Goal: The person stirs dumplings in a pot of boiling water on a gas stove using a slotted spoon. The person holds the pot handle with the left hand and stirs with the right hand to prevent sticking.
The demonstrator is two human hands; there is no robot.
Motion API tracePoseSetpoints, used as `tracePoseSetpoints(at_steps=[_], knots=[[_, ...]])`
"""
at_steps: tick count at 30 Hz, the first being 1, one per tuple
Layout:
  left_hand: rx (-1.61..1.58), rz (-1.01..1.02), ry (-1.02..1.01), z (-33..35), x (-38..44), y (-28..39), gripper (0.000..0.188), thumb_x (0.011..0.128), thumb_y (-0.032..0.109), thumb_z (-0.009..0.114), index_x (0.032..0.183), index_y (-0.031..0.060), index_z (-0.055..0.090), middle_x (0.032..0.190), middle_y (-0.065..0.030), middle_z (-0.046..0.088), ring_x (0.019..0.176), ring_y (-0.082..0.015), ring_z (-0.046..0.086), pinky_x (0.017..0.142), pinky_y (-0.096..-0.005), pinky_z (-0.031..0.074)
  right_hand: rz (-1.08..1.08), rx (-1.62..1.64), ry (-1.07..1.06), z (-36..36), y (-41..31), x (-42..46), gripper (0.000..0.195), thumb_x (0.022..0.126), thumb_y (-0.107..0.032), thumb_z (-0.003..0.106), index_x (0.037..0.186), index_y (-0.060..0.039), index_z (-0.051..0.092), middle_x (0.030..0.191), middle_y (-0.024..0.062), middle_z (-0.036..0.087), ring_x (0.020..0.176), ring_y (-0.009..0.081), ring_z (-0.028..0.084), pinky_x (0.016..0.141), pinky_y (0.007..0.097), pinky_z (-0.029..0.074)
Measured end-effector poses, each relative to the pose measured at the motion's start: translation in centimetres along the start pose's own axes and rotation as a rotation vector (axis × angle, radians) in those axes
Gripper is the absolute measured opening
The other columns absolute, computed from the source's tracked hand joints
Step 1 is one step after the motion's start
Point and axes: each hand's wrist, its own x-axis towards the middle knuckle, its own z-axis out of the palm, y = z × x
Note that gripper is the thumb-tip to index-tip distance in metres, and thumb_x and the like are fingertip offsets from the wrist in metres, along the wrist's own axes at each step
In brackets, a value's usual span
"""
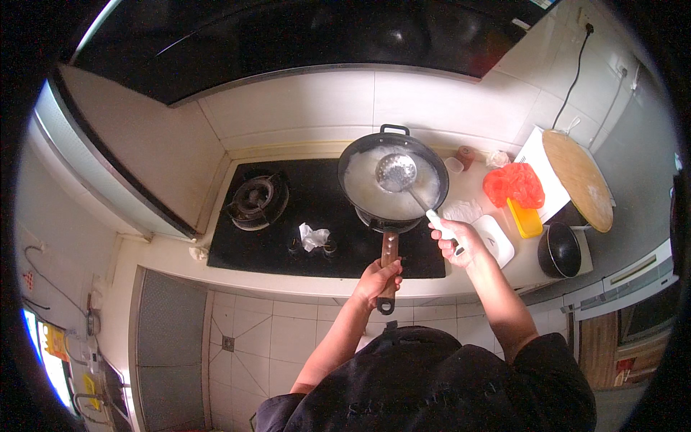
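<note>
My left hand grips the brown handle of a dark wok, which sits over the right burner of a black gas hob. Cloudy whitish liquid fills much of the wok; what lies beneath its surface I cannot tell. In my right hand is the white handle of a perforated metal skimmer. Its round bowl is over the liquid near the wok's middle, and whether it touches the surface is unclear.
Left of the wok are a bare burner and crumpled white tissue. On the right counter lie a white dish, a red plastic bag, a yellow lid, a black bowl and a leaning wooden board. A range hood hangs above.
</note>
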Motion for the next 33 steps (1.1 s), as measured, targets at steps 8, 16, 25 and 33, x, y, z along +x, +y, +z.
tracePoseSetpoints(at_steps=[8, 16, 25, 33], knots=[[0.006, -0.011, 0.008, 0.0, 0.0, 0.0, 0.026, 0.076, 0.015, 0.052, 0.096, 0.0025, 0.04, 0.069, -0.0025, 0.046, 0.052, -0.0097, 0.045, 0.044, -0.0211, 0.039, -0.355, -0.308, 0.129, -0.6, -1.4, 0.8, 0.013, 0.079, -0.018, 0.045, 0.076, -0.0052, 0.044, 0.059, 0.0043, 0.047, 0.036, 0.0092, 0.04, 0.027, 0.0209, 0.03], [0.014, 0.009, -0.026, -0.4, 0.3, -0.5, 0.024, 0.076, 0.014, 0.051, 0.095, 0.003, 0.04, 0.067, -0.0017, 0.045, 0.051, -0.0092, 0.044, 0.044, -0.021, 0.039, -0.483, -0.635, 0.354, -1.6, -1.9, 0.1, 0.011, 0.079, -0.013, 0.042, 0.071, -0.0061, 0.041, 0.054, 0.0, 0.042, 0.034, 0.0062, 0.037, 0.028, 0.02, 0.027], [0.072, 0.025, -0.006, -0.8, 0.0, -1.3, 0.024, 0.076, 0.014, 0.052, 0.094, 0.0039, 0.04, 0.067, -0.0015, 0.045, 0.05, -0.0092, 0.044, 0.045, -0.0212, 0.039, -0.487, -0.713, 0.374, -3.1, -0.6, -0.1, 0.009, 0.079, -0.013, 0.042, 0.084, -0.0056, 0.044, 0.054, 0.0006, 0.043, 0.031, 0.0063, 0.035, 0.026, 0.0204, 0.026], [0.083, 0.016, 0.014, -0.7, 0.1, -1.2, 0.025, 0.075, 0.015, 0.053, 0.094, 0.0032, 0.041, 0.067, -0.0014, 0.045, 0.05, -0.0091, 0.044, 0.045, -0.0211, 0.039, -0.47, -0.767, 0.4, -3.3, -0.1, 0.0, 0.012, 0.08, -0.015, 0.044, 0.086, -0.0058, 0.044, 0.056, 0.001, 0.044, 0.032, 0.0067, 0.036, 0.026, 0.0206, 0.027]])
